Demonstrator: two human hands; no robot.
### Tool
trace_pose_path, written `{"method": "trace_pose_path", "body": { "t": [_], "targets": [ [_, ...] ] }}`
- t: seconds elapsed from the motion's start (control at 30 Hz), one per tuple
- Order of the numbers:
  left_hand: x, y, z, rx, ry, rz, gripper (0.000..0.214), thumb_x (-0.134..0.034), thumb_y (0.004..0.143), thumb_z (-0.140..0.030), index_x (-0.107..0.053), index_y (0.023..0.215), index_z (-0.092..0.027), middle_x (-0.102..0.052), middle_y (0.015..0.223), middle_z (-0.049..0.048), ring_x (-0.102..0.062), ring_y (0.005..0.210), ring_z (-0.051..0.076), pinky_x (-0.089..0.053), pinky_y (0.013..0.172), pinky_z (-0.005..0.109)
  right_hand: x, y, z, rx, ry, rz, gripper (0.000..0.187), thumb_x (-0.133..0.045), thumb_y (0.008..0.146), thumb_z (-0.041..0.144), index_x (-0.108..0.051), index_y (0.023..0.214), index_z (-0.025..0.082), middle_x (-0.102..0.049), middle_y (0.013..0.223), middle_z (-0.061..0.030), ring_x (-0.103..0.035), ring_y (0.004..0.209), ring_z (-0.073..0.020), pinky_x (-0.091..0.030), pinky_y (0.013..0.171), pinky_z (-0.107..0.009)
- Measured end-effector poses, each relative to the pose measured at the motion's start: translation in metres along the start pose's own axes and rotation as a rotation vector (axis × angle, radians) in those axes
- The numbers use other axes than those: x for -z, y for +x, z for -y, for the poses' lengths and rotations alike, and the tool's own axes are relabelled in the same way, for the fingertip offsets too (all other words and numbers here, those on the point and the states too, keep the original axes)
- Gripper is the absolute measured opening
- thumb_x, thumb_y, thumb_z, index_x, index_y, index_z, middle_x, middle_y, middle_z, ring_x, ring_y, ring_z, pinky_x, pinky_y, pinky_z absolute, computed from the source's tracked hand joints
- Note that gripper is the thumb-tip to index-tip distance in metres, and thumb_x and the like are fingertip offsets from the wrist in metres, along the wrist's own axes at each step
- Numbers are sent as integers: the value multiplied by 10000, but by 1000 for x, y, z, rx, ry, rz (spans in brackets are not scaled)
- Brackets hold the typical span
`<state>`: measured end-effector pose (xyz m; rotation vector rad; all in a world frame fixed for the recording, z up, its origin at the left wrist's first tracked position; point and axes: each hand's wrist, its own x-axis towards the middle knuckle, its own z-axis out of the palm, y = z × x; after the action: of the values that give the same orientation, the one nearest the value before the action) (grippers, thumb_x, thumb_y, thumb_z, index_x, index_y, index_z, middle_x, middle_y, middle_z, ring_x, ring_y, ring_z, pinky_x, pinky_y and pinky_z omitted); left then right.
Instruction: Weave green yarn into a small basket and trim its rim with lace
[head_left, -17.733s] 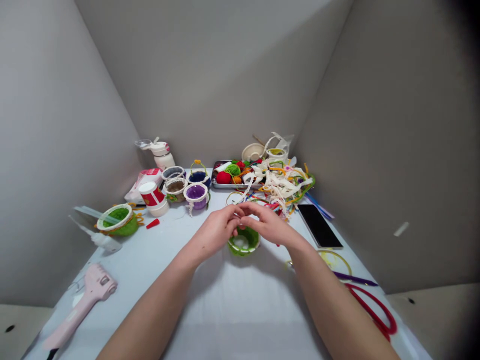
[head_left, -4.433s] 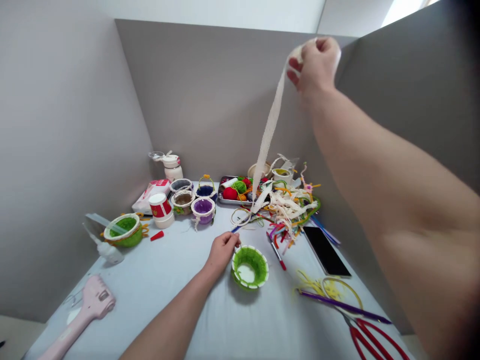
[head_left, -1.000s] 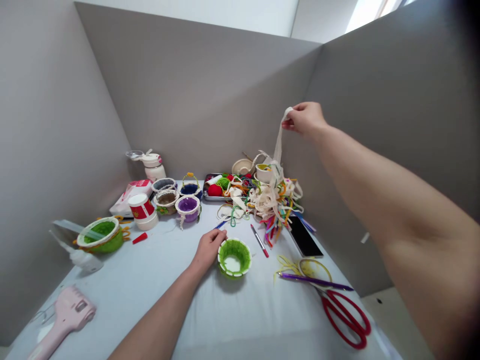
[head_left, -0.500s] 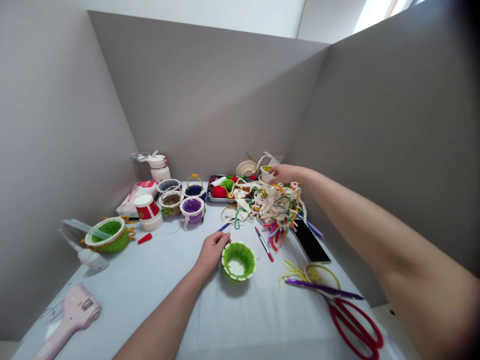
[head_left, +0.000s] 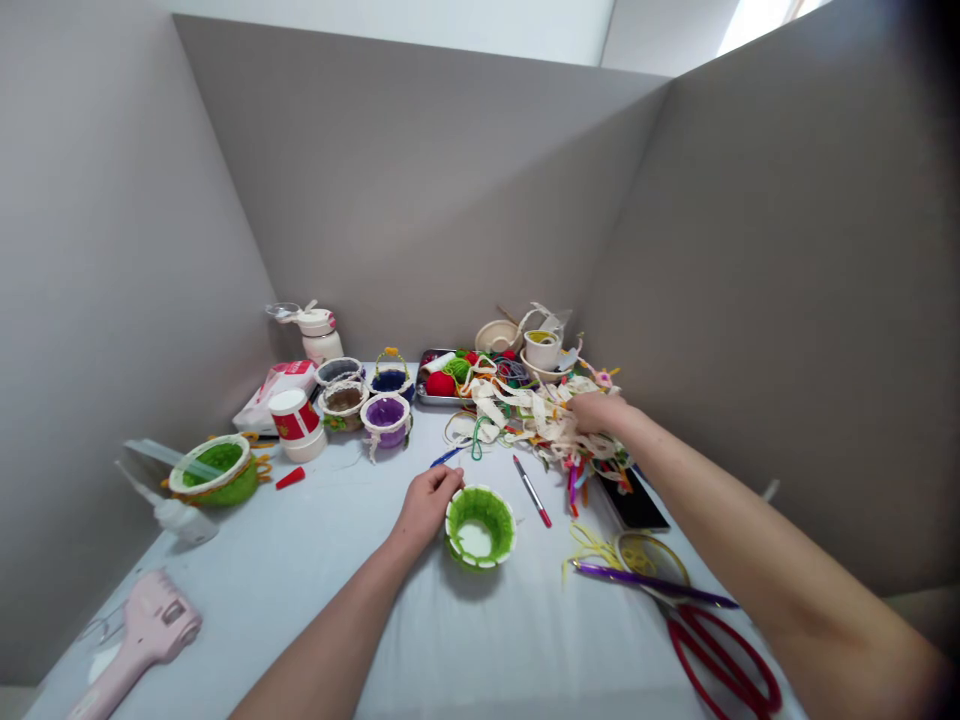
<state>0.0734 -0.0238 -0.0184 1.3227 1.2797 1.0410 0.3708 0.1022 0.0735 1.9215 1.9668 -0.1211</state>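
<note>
My two hands, well apart, over a table (head_left: 300, 545) bounded by grey panels (head_left: 420, 180) at the back and sides. The small green bowl (head_left: 486, 510) stands in the middle, its white rim just beside the fingertips of my left hand (head_left: 426, 508). These fingers are curled; whether they pinch anything I cannot tell. My right hand (head_left: 598, 412) reaches into the heap of lace (head_left: 541, 408) at the back right, fingertips hidden, so I cannot tell its grip. Room for moving: a broad stretch of tabletop extends left of the bowl to the pink glue gun (head_left: 154, 622) near the left edge, and another lies in front. To the right, a pen (head_left: 532, 492), a phone (head_left: 637, 503) and red scissors (head_left: 724, 665) narrow the way, the scissors' handles toward the near right edge. Orientation: bowl upright, mouth upward, axis vertical; lace strips in several directions.
</note>
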Motion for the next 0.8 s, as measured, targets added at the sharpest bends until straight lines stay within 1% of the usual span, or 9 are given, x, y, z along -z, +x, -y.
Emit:
{"method": "trace_pose_path", "body": {
  "t": [0.1, 0.23, 0.33, 0.43, 0.53, 0.63, 0.67, 0.73, 0.8],
  "targets": [
    [0, 1, 2, -2, 14, 1, 381, -556, 799, -512, -588, 665, -157, -531, 603, -22, -458, 597, 129, -345, 575, 233, 14, -1, -2, 45, 19, -7, 426, -810, 589, 253, -742, 1004, 184, -714, 1068, -146, -666, 988, -339, -514, 801, -387],
    [0, 2, 4, -2, 19, 4, 382, -548, 802, -511, -589, 667, -156, -517, 596, -24, -459, 595, 130, -347, 579, 235, 35, 2, 12, 122, 100, -178, 521, -746, 701, 490, -690, 1158, 246, -677, 1180, -120, -626, 1086, -309, -491, 864, -347],
    [0, 1, 2, 2, 13, 7, 385, -548, 802, -513, -583, 666, -156, -517, 595, -23, -460, 591, 130, -353, 581, 237, 50, 19, 34, 132, 176, -342, 395, -606, 847, 462, -673, 1169, 243, -662, 1211, -120, -602, 1133, -279, -462, 905, -321],
    [1, -1, -2, -5, 21, 0, 378, -554, 798, -505, -589, 662, -153, -533, 603, -17, -471, 604, 133, -354, 585, 239, 60, 49, 59, 110, 263, -427, 301, -544, 896, 368, -695, 1096, 202, -687, 1155, -132, -622, 1095, -269, -458, 890, -311],
    [1, -3, -5, -2, 13, -1, 377, -552, 797, -502, -594, 662, -153, -540, 597, -19, -473, 595, 131, -357, 586, 240, 62, 82, 80, 99, 359, -450, 310, -630, 838, 312, -687, 1103, 162, -695, 1142, -136, -640, 1059, -252, -462, 875, -284],
    [2, -3, -4, -1, 3, -1, 379, -545, 802, -497, -599, 658, -151, -536, 583, -23, -472, 581, 128, -366, 588, 242, 56, 103, 98, 96, 465, -467, 542, -793, 665, 310, -654, 1161, 141, -693, 1148, -135, -653, 1017, -253, -481, 850, -281],
    [2, -3, -3, -6, 8, -3, 376, -544, 806, -491, -601, 656, -151, -538, 586, -21, -475, 587, 128, -368, 592, 241, 55, 107, 102, 92, 502, -480, 559, -819, 622, 302, -663, 1136, 145, -703, 1119, -129, -657, 997, -255, -485, 848, -291],
    [2, -2, -2, -20, 18, -8, 369, -541, 816, -476, -604, 656, -150, -547, 601, -15, -484, 606, 130, -370, 597, 240, 56, 111, 108, 74, 579, -531, 415, -801, 630, 282, -700, 1015, 161, -727, 1024, -114, -662, 963, -259, -484, 860, -321],
    [2, -1, -2, -27, 16, -10, 361, -543, 821, -468, -608, 662, -150, -557, 615, -10, -491, 617, 133, -371, 597, 238, 66, 111, 110, 49, 664, -621, 196, -694, 742, 282, -705, 902, 169, -731, 965, -110, -657, 958, -256, -475, 874, -340]
  ]
}}
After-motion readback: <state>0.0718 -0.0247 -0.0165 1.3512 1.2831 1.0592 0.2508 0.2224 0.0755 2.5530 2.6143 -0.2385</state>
